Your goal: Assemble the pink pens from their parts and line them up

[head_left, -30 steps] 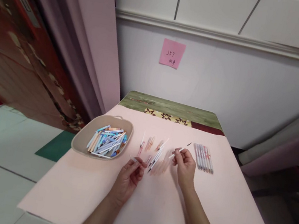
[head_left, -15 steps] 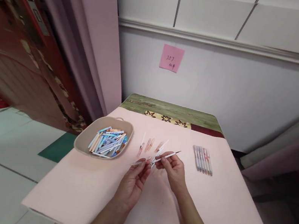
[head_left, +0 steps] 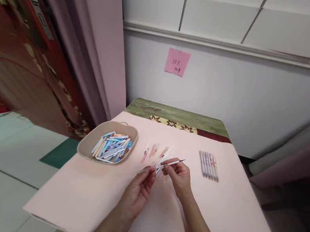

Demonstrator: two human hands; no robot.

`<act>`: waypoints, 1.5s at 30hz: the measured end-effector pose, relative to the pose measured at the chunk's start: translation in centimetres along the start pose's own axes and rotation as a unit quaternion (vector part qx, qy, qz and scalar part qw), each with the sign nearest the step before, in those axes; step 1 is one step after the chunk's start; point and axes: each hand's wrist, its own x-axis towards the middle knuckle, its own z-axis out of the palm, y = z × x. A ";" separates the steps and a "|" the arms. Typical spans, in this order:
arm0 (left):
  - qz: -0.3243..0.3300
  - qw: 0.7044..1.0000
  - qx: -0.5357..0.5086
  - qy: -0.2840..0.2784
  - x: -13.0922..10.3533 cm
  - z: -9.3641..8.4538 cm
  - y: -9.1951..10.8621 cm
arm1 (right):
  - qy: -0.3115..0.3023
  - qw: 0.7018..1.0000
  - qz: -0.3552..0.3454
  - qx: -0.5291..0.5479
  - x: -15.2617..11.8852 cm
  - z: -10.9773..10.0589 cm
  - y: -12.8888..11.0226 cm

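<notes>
The right hand (head_left: 179, 178) pinches a white stick (head_left: 173, 162), its dark tip toward the tabletop's (head_left: 162, 222) right edge and slightly toward the far edge, while the left hand (head_left: 139, 190) pinches a clear tube (head_left: 142, 170) lying left of the stick's white end; contact between the two cannot be told. Loose sticks (head_left: 167, 153) lie just beyond, the basket (head_left: 86, 148) near the left edge, the pen row (head_left: 208, 166) toward the right. Against one second earlier, the right hand has closed in beside the left.

matt beige plastic basket (head_left: 86, 147), smooth-walled
</notes>
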 end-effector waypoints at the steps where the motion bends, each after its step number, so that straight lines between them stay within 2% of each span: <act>1: -0.003 1.000 -0.002 0.000 0.0 0.0 0.0 | -0.002 1.000 -0.001 -0.004 -0.1 0.1 0.1; 6: -0.008 1.000 -0.011 -0.005 0.0 0.0 -0.2 | -0.048 0.997 -0.018 -0.062 -0.3 0.5 0.6; 9: -0.020 1.000 -0.011 -0.003 -0.1 0.1 0.3 | -0.069 0.995 0.000 -0.075 0.2 -0.7 0.4; 11: -0.018 1.000 -0.014 0.005 -0.1 0.2 1.1 | -0.021 0.997 0.007 -0.076 0.9 -2.5 0.1; 14: 0.002 1.000 -0.018 0.015 0.1 0.1 2.2 | 0.136 0.981 0.012 -0.138 1.8 -6.1 -0.1; 15: 0.005 1.000 -0.017 0.016 0.2 0.1 2.4 | 0.162 0.971 0.028 -0.174 1.9 -7.1 -0.1; 16: 0.004 1.000 -0.015 0.016 0.3 0.0 2.6 | 0.163 0.961 0.050 -0.216 1.9 -8.0 0.0; 17: 0.002 1.000 -0.015 0.015 0.4 0.0 2.7 | 0.144 0.952 0.077 -0.260 1.9 -8.7 0.1; 19: 0.000 1.000 -0.017 0.016 0.5 0.0 2.7 | 0.067 0.928 0.127 -0.344 1.6 -9.2 0.3; 22: 0.005 1.000 -0.013 0.026 0.5 0.1 2.5 | -0.017 0.884 0.155 -0.441 1.3 -8.3 0.4; 26: 0.018 0.999 0.019 0.041 0.4 0.1 1.7 | -0.012 0.827 0.156 -0.541 1.1 -6.7 0.4; 29: 0.042 0.998 0.027 0.040 0.4 0.0 1.3 | 0.005 0.806 0.162 -0.569 1.2 -6.8 0.4; 31: 0.052 0.997 0.025 0.042 0.5 0.0 1.3 | 0.034 0.814 0.156 -0.559 1.3 -7.2 0.4; 32: 0.056 0.997 0.023 0.042 0.5 0.0 1.3 | 0.051 0.831 0.149 -0.534 1.4 -7.3 0.3; 33: 0.060 0.997 0.022 0.041 0.5 0.0 1.2 | 0.066 0.859 0.142 -0.487 1.5 -7.3 0.3; 35: 0.066 0.997 0.022 0.033 0.5 0.0 1.2 | 0.076 0.933 0.133 -0.325 1.6 -6.9 0.3; 37: 0.069 0.997 0.022 0.028 0.5 0.0 1.0 | 0.060 0.980 0.133 -0.132 1.5 -5.7 0.3; 39: 0.073 0.997 0.018 0.029 0.4 -0.1 1.0 | 0.036 0.989 0.141 0.010 1.2 -4.2 0.3; 41: 0.082 0.996 0.013 0.033 0.4 -0.2 1.0 | 0.017 0.987 0.137 0.083 0.9 -2.6 0.2; 45: 0.098 0.994 0.009 0.040 0.5 -0.4 1.4 | 0.012 0.990 0.096 0.101 0.4 -0.8 0.4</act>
